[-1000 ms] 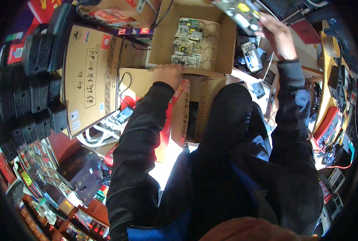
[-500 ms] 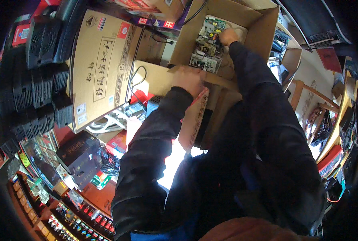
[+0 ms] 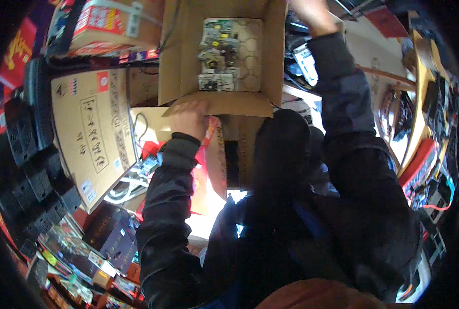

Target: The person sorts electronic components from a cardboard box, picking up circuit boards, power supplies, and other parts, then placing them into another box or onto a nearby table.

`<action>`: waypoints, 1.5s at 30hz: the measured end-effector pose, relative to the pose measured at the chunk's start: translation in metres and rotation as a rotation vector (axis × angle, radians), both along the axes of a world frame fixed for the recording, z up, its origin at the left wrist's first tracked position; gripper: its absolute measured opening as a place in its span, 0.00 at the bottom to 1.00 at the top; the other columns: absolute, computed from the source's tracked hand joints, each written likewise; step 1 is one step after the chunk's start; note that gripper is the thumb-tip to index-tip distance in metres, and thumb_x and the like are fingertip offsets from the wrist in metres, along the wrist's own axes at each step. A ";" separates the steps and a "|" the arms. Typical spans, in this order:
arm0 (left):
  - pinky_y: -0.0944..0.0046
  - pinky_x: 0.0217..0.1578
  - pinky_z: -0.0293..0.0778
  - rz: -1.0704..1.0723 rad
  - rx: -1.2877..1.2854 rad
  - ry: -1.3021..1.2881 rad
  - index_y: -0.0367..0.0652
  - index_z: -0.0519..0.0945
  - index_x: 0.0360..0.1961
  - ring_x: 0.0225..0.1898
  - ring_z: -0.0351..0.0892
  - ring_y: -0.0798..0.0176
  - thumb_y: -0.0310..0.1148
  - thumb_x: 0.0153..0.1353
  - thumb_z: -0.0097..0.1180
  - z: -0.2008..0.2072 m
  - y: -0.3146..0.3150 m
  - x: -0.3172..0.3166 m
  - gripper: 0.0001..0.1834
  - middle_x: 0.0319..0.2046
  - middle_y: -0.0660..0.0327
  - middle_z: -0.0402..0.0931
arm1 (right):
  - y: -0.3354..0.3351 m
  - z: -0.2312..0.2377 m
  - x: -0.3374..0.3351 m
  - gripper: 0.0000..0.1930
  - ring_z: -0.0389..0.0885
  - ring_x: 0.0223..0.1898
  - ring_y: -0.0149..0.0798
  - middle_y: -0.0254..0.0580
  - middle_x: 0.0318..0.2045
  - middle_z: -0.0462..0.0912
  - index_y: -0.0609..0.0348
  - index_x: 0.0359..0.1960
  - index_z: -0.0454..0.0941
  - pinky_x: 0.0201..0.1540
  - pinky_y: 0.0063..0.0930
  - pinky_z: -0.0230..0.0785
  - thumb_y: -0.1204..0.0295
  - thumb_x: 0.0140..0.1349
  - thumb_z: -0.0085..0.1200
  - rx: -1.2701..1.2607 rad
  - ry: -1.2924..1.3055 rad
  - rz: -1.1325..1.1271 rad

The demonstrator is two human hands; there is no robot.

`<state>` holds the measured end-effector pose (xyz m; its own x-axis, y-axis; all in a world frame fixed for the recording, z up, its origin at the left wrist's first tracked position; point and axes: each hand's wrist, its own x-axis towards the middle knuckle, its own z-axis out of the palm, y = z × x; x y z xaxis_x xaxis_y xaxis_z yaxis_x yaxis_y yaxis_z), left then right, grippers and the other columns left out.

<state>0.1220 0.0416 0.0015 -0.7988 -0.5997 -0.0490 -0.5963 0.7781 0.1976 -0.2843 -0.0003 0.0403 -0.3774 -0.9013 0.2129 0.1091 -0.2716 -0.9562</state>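
Brown cardboard makes the open box (image 3: 272, 56) at the upper centre of the frame, with straight walls and a wide flap (image 3: 234, 104) folded toward the person. Inside it I see green and pale circuit boards (image 3: 219, 51), rough with small yellow and dark parts, lying in one column on the left half of a cream tray (image 3: 250, 56). This tray is pressed into rounded cells, which show bare along its right half.

The left hand (image 3: 189, 118) is lying over the left end of the flap, its fingers close together and a little bent; whether they pinch the cardboard, I cannot tell. The right hand (image 3: 314, 14) is outside the box, at the upper edge of the frame, to the right of the box wall. Its fingers are cut off and blurred, so I cannot tell if they are spread or holding something. Just below it is a flat white object (image 3: 305, 64).

Both sleeves are of soft black cloth, with creases. Under the left hand, a smooth red carton (image 3: 201, 172) shines in strong light. On the left of the frame a large tan carton (image 3: 93, 134) leans, beside stacked black plastic blocks (image 3: 33, 165); near its lower corner, smooth white cables (image 3: 126, 189) curve in loops.
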 end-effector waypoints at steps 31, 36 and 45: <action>0.53 0.44 0.78 -0.015 -0.004 -0.078 0.50 0.86 0.40 0.41 0.84 0.50 0.32 0.48 0.67 0.014 -0.008 -0.011 0.15 0.39 0.57 0.86 | 0.294 -0.122 -0.117 0.33 0.84 0.41 0.38 0.44 0.44 0.85 0.67 0.55 0.73 0.46 0.33 0.79 0.61 0.52 0.72 0.590 -0.037 -0.694; 0.53 0.45 0.79 0.006 -0.010 -0.136 0.52 0.86 0.41 0.41 0.85 0.50 0.32 0.48 0.67 0.013 -0.009 -0.010 0.16 0.40 0.57 0.86 | 0.335 -0.129 -0.076 0.35 0.85 0.43 0.38 0.45 0.45 0.85 0.69 0.60 0.72 0.50 0.33 0.78 0.65 0.53 0.71 0.704 -0.074 -0.733; 0.53 0.44 0.79 -0.016 -0.059 -0.081 0.54 0.86 0.42 0.40 0.85 0.51 0.32 0.51 0.66 0.009 -0.007 -0.009 0.14 0.39 0.60 0.86 | 0.326 -0.092 0.013 0.48 0.80 0.53 0.41 0.51 0.50 0.82 0.76 0.67 0.62 0.59 0.31 0.71 0.67 0.46 0.75 0.871 -0.075 -0.597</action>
